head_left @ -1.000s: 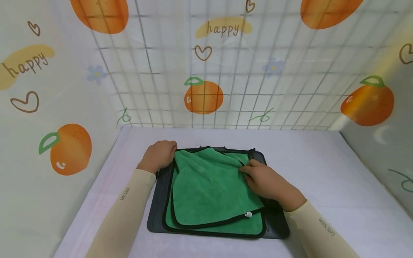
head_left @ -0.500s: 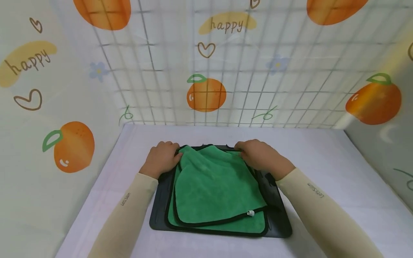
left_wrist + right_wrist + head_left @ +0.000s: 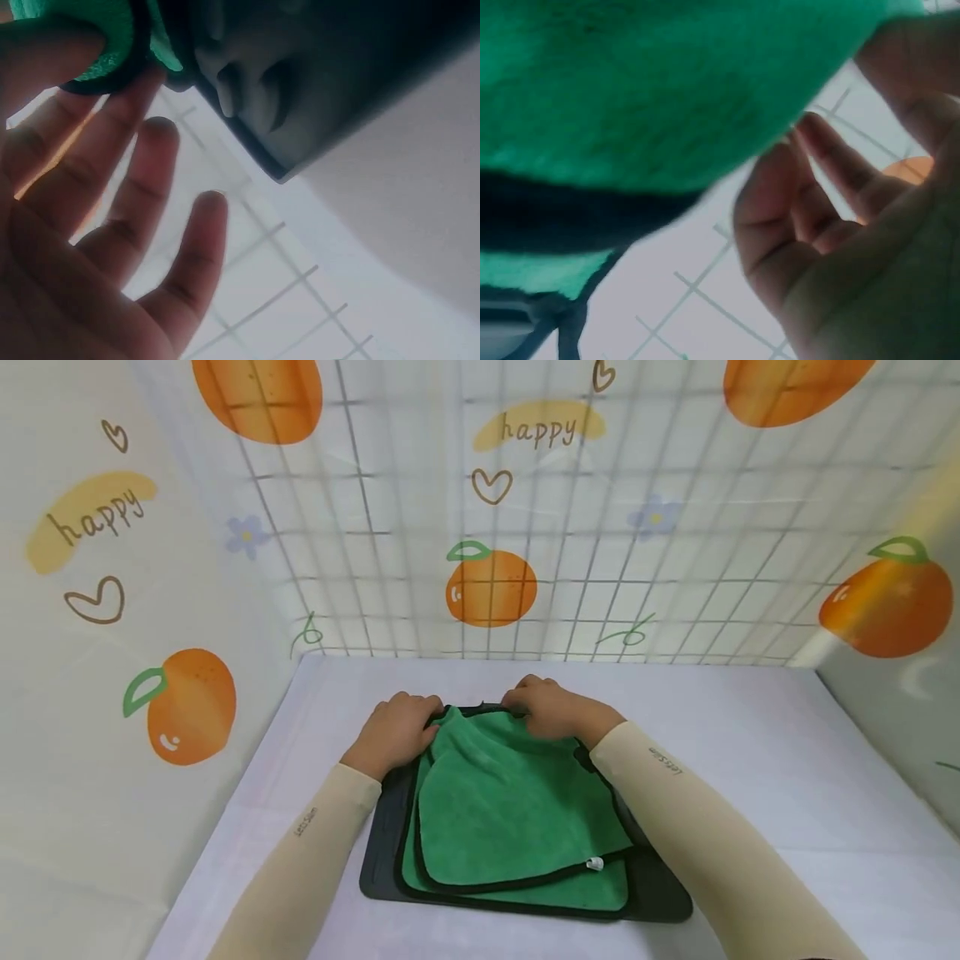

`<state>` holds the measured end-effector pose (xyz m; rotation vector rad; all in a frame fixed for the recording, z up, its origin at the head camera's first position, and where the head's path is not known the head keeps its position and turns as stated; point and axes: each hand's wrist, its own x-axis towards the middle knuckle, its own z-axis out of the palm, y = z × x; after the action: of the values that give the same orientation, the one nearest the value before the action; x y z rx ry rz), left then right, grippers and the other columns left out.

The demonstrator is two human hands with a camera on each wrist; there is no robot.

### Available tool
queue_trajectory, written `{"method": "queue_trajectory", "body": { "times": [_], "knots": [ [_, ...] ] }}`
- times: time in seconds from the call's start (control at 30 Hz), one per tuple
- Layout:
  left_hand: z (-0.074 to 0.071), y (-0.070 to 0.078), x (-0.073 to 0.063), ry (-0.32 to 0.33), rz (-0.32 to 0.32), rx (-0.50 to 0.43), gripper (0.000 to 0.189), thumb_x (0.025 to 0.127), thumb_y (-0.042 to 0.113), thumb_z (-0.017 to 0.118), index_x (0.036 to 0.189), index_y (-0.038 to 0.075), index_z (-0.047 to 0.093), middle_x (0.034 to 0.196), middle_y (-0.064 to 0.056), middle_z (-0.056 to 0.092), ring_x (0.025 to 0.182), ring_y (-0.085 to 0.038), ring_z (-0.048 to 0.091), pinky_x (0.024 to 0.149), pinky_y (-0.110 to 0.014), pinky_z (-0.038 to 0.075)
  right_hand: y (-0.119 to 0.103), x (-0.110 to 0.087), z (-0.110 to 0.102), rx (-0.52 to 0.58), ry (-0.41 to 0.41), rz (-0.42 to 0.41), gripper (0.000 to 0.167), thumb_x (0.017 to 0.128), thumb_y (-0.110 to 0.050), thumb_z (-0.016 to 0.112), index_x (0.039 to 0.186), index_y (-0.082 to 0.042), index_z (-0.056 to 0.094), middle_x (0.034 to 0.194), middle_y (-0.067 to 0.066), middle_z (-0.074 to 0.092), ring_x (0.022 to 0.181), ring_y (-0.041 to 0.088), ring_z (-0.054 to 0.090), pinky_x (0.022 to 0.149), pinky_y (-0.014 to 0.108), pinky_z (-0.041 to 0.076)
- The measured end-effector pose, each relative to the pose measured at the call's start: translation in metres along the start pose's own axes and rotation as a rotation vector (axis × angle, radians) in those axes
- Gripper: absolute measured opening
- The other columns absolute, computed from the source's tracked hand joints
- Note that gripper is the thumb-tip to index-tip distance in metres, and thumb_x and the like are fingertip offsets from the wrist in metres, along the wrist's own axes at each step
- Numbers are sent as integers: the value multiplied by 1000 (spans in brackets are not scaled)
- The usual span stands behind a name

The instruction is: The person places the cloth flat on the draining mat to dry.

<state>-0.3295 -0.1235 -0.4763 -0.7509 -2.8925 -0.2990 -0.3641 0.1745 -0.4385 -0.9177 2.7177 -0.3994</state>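
Observation:
A green towel [image 3: 517, 802] with black edging and a small white tag lies folded in layers on a dark grey tray [image 3: 660, 889]. My left hand [image 3: 397, 732] is at its far left corner. In the left wrist view the thumb and index finger pinch that black-edged corner, and the other fingers [image 3: 199, 247] are spread apart. Further right along the far edge, my right hand [image 3: 551, 706] pinches the towel between thumb and fingers. The right wrist view shows those curled fingers [image 3: 769, 195] against the raised green cloth, fingertips partly hidden.
The tray rests on a white-covered table [image 3: 757, 793]. Behind stands a translucent curtain [image 3: 420, 510] printed with oranges, with a wire grid showing through it. Similar printed sheets [image 3: 82, 710] enclose the sides.
My right hand has moved from the towel's right side up and left along the far edge, closer to my left hand. The left hand stays at the far left corner.

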Motion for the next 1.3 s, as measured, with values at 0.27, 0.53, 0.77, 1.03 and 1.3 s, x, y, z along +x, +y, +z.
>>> {"method": "queue_trajectory", "body": {
  "times": [0.27, 0.53, 0.77, 1.03, 1.3],
  "knots": [
    [-6, -3, 2, 1, 62, -53, 11, 105, 28, 69, 113, 21, 69, 101, 1, 72, 89, -21, 66, 74, -44, 55, 18, -15, -3, 9, 90, 9, 11, 96, -20, 65, 103, -16, 73, 93, 0, 67, 86, 21, 60, 92, 46, 47],
    [-11, -9, 6, -70, 24, -27, 22, 105, 31, 69, 123, 18, 69, 110, -3, 74, 97, -24, 70, 82, -48, 57, 36, -32, -3, 19, 134, 91, 12, 101, -22, 61, 107, -12, 65, 84, 0, 61, 76, 20, 57, 75, 42, 48],
    [-10, -6, 3, -77, -6, -60, 24, 105, 29, 70, 125, 17, 70, 113, -3, 74, 101, -27, 70, 85, -52, 56, 44, -46, -3, 3, 153, 36, 19, 105, -18, 60, 116, -5, 69, 93, 0, 67, 82, 19, 62, 82, 47, 53],
    [-11, -3, 5, -84, 0, -38, 24, 106, 29, 68, 126, 16, 71, 112, -2, 74, 100, -26, 70, 82, -52, 56, 54, -59, -4, 18, 126, 64, 20, 109, -16, 58, 117, -5, 73, 104, 4, 72, 92, 20, 67, 85, 46, 55],
    [-14, 1, 11, -71, 1, 75, 21, 104, 29, 70, 122, 19, 72, 110, -1, 75, 99, -28, 70, 81, -55, 55, 63, -65, 1, 45, 64, 112, 27, 111, -15, 52, 127, -1, 69, 114, 10, 70, 97, 24, 66, 90, 50, 54]
  ]
}}
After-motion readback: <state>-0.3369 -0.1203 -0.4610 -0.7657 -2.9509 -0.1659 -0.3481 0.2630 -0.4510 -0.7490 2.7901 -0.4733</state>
